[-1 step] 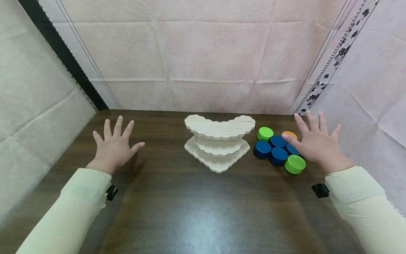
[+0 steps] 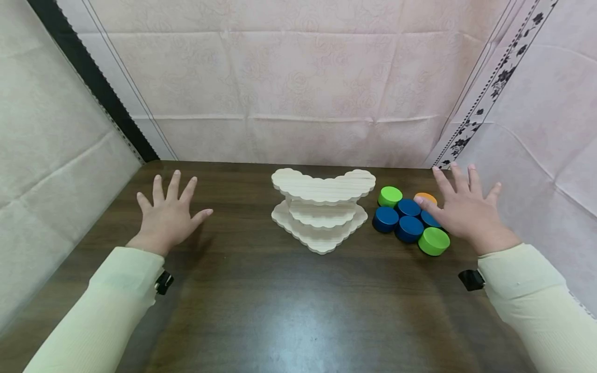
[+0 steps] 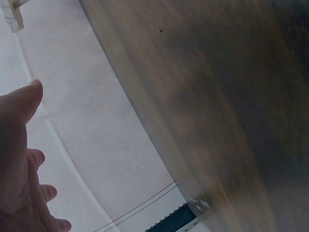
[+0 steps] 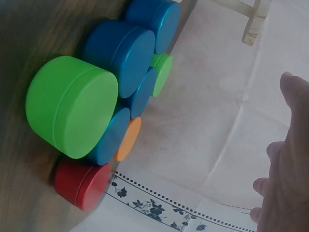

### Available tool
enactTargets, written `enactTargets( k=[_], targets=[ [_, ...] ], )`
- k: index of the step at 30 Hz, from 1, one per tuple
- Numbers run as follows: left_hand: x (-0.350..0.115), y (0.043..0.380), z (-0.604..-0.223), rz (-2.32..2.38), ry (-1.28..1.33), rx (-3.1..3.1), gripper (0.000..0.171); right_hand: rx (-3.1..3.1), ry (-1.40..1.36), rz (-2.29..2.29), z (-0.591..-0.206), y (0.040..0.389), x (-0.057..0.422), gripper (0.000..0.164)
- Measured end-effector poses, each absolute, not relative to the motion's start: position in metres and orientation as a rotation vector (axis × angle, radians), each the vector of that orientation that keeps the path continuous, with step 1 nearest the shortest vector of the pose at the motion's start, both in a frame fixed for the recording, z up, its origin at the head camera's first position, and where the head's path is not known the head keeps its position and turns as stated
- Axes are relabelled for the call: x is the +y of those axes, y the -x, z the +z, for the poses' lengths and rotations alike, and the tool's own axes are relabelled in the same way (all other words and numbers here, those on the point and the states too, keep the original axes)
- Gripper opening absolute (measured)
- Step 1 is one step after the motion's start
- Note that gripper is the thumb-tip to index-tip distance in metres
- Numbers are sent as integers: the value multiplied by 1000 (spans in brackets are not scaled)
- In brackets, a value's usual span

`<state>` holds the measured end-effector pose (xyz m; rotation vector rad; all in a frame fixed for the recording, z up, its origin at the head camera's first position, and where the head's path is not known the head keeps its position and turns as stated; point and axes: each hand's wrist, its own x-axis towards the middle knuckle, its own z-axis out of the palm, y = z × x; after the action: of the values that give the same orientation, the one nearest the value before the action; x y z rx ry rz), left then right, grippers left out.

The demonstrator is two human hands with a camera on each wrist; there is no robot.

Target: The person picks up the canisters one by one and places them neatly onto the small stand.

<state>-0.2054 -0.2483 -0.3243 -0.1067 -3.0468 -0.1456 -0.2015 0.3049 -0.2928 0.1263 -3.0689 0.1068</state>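
My left hand (image 2: 165,217) is spread over the left of the table with fingers straight and nothing in it. On the other side my right hand (image 2: 468,212), also empty with fingers spread, is nearest to a cluster of round lidded tins. Several are blue, such as the front blue tin (image 2: 409,229); a green tin (image 2: 434,241) stands in front, another green tin (image 2: 389,196) behind. In the head view the right hand partly covers an orange tin (image 2: 426,198). A red tin (image 4: 82,186) shows only in the right wrist view.
Between the hands stands a pale wooden tiered stand (image 2: 326,187) with scalloped edges, left of the tins. The dark wooden table (image 2: 280,300) meets a pale cloth backdrop (image 2: 298,93) behind, with more cloth along both sides.
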Motion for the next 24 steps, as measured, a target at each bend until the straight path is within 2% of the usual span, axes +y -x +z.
enactTargets(
  k=[24],
  targets=[
    [-245,207,-328,-172,127,-3048,88,-3042,-106,135,-291,198,306,90]
  ],
)
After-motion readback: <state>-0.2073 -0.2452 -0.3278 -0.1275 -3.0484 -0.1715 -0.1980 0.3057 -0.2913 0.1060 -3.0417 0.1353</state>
